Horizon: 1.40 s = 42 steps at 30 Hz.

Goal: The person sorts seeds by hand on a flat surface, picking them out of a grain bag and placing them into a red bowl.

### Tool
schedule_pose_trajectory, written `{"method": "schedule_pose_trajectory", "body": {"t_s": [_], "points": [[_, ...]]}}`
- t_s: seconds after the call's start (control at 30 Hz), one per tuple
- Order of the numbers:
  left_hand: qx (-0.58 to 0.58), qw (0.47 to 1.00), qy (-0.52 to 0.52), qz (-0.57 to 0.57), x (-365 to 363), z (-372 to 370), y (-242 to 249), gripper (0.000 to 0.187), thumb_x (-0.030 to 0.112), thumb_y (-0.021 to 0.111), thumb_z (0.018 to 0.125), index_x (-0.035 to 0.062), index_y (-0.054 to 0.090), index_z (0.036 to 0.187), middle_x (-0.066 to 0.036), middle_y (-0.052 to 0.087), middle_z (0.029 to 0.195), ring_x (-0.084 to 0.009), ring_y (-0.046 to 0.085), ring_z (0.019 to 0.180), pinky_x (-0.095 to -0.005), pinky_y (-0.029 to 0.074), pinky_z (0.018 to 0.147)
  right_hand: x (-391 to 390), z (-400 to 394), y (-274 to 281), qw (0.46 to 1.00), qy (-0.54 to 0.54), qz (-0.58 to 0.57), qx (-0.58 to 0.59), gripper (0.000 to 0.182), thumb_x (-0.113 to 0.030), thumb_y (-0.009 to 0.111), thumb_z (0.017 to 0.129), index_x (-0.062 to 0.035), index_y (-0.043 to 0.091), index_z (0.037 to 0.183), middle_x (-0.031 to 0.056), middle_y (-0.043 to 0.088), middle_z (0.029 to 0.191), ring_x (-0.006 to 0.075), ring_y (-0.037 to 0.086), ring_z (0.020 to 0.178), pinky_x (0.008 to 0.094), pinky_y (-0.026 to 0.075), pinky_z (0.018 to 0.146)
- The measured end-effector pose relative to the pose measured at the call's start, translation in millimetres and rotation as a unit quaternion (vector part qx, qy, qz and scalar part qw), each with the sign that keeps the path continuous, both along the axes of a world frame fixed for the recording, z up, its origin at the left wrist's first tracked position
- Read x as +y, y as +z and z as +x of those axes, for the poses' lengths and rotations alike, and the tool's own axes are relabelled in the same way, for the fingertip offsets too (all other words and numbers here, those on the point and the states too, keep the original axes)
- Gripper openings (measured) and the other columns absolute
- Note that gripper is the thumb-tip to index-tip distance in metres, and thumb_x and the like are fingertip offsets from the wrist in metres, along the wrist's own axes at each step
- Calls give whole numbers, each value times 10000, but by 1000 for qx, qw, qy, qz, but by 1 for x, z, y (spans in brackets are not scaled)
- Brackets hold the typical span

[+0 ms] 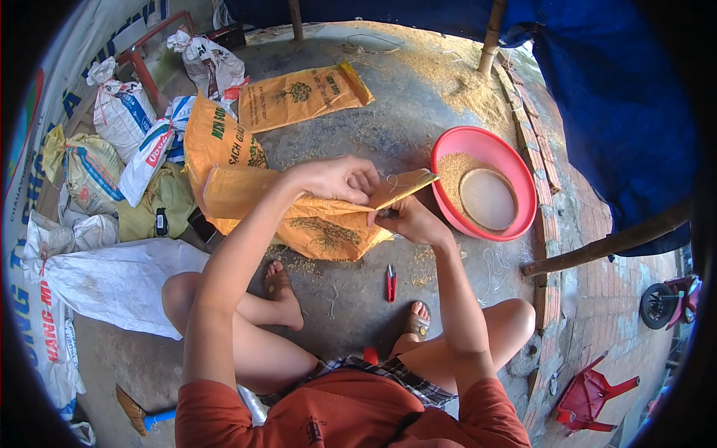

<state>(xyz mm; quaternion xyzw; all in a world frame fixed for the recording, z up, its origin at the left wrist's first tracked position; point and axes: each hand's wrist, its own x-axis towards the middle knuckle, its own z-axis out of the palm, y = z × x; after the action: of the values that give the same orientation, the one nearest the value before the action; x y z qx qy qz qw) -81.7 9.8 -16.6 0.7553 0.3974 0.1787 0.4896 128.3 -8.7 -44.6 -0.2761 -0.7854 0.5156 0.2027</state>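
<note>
An orange woven sack [321, 235] with dark printing hangs between my hands, in front of my knees. My left hand [340, 179] lies over its upper edge with the fingers curled in on the material. Pinched at the folded edge near the sack's right corner is my right hand [413, 220], its fingertips partly hidden by the fold. A thin pale thread [403, 181] loops over that corner. Below, red-handled thread snips [391, 284] lie on the concrete between my feet.
A pink basin [524, 170] holds grain and a round sieve [488, 198]. Another orange sack [299, 95] lies flat ahead. Filled white sacks [123, 112] crowd the left. Grain [467, 89] is spread farther back. Bamboo poles [609, 249] and a red stool [594, 396] stand right.
</note>
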Motion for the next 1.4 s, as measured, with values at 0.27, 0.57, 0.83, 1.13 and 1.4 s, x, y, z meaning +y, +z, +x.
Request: {"method": "schedule_pose_trajectory", "body": {"t_s": [0.27,0.57,0.83,1.13,1.4], "points": [[55,997,-34,-29,2,3,0,171,75,664,737,-6,610,878,-19,613,753,-81,549,691,-227,452,636,-3,-1,4,1000,8,23,19,152,70,618,694,-44,586,790,40,512,922,179,509,953,303,394,879],[45,998,-34,-6,-1,-1,-2,148,73,645,716,-5,615,838,3,585,697,-78,516,635,-233,438,604,-5,0,6,1000,9,24,-10,179,90,611,678,-49,588,788,38,506,952,192,506,960,310,391,878],[117,993,-17,4,-8,8,7,153,96,661,709,-13,626,811,-43,621,725,-87,547,701,-233,441,652,0,0,4,999,20,48,7,178,85,608,690,-46,590,810,48,505,944,193,511,952,303,401,862],[-76,994,62,-44,11,-12,-1,72,83,566,803,25,537,835,-114,638,916,-137,595,820,-262,452,718,2,-2,1,1000,-6,-14,9,145,71,586,741,-28,591,846,17,565,893,107,528,875,260,417,809],[-409,874,127,-229,10,-22,14,75,125,452,890,65,497,898,-209,596,997,-276,583,972,-413,436,893,7,-5,-2,996,-20,-34,74,100,37,547,810,10,568,905,11,571,851,89,556,801,232,445,760]]}}
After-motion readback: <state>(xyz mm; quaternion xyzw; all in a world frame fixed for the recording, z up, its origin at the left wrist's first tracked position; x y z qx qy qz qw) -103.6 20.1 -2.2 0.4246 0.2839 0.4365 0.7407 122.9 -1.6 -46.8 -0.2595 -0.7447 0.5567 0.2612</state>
